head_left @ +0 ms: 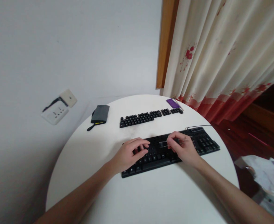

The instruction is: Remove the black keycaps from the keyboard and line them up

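Observation:
A black keyboard lies across the white table in front of me, and its upper left part has no keycaps on it. My left hand rests over the keyboard's left end, fingers curved and thumb apart, with nothing visible in it. My right hand is above the middle of the keyboard, pinching a thin wire keycap puller. The puller's dark tip points left, low over the bare part; whether it touches the keyboard I cannot tell. Behind the keyboard, loose black keycaps stand in rows on the table.
A grey pouch with a strap lies at the back left of the round white table. At the back right is a small purple item. The keyboard's cable runs off right. A wall socket and a curtain border the table.

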{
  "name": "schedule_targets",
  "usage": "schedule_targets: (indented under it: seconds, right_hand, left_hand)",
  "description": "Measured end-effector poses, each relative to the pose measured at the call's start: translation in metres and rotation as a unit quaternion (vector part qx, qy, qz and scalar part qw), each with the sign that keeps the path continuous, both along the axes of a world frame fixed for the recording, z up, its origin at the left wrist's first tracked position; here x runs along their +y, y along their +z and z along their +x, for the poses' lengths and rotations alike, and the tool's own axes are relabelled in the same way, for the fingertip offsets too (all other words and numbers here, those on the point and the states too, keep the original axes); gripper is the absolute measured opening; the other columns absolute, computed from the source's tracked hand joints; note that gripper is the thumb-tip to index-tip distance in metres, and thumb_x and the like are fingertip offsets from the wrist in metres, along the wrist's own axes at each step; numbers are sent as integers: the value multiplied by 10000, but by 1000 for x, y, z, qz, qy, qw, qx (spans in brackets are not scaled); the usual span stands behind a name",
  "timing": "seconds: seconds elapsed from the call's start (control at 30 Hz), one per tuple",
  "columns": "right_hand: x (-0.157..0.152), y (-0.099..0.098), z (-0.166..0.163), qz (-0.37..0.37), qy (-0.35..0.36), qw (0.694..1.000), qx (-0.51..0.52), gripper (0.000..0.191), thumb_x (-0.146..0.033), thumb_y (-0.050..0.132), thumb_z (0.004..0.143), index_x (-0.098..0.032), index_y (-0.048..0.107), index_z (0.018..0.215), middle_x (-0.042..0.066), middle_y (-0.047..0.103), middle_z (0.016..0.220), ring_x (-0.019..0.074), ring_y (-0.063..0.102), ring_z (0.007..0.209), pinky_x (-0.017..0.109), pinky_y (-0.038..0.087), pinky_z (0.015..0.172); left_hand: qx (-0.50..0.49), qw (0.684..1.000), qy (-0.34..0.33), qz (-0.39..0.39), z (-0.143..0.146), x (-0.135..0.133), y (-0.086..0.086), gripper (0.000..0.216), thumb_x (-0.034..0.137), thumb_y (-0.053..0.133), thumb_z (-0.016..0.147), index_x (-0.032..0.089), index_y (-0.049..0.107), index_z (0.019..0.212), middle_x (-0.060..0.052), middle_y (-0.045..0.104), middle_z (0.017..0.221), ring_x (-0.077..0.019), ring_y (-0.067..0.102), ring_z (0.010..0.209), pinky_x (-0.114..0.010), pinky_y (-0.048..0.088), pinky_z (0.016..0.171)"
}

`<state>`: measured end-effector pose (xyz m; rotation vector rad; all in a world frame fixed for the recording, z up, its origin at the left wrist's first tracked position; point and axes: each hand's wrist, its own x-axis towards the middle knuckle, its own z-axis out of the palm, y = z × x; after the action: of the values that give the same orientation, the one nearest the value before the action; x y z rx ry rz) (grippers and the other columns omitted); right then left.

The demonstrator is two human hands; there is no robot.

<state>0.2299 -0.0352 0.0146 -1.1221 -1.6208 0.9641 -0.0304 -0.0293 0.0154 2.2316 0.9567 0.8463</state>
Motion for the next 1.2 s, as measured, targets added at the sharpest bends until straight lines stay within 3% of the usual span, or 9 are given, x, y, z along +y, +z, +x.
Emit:
schedule_targets:
  seconds: [0.1,0.2,0.4,0.8,1.2]
  right_hand:
    - [-12,-4,-16,16,54,998,-6,146,-299,605,902,-185,641,818,3,624,702,124,542,612,240,422,564]
    - [-19,-7,-25,39,73,997,-10,108,-272,611,892,-190,654,835,8,636,730,129,564,636,245,437,588]
    - [-21,-11,-30,53,73,996,-24,106,-271,603,898,-197,663,851,8,646,729,133,573,636,250,443,593]
    - [-21,-16,-33,48,67,996,-15,124,-293,605,907,-196,670,867,12,648,721,130,574,609,247,445,564]
    - [-23,-12,-36,1,22,999,35,180,-307,586,923,-193,617,787,-6,588,664,135,535,603,250,407,564]
  left_hand:
    - [3,1000,4,-6,0,0,-3,324,254,670,889,222,623,1208,-47,709,1043,-145,633,828,-254,516,701]
    - [-5,1000,-10,2,1,1,-5,327,300,731,845,214,656,1152,-56,715,1033,-165,646,856,-279,528,732]
    - [-30,999,-18,38,3,0,-5,206,302,755,822,186,717,988,-59,724,921,-172,669,818,-289,550,739]
    - [-26,999,-19,20,3,-1,-5,214,289,779,796,183,724,974,-57,751,955,-164,694,814,-265,564,713]
    - [-76,991,-18,110,7,-4,-2,135,203,717,849,194,742,981,-75,768,1032,-184,726,933,-311,601,841]
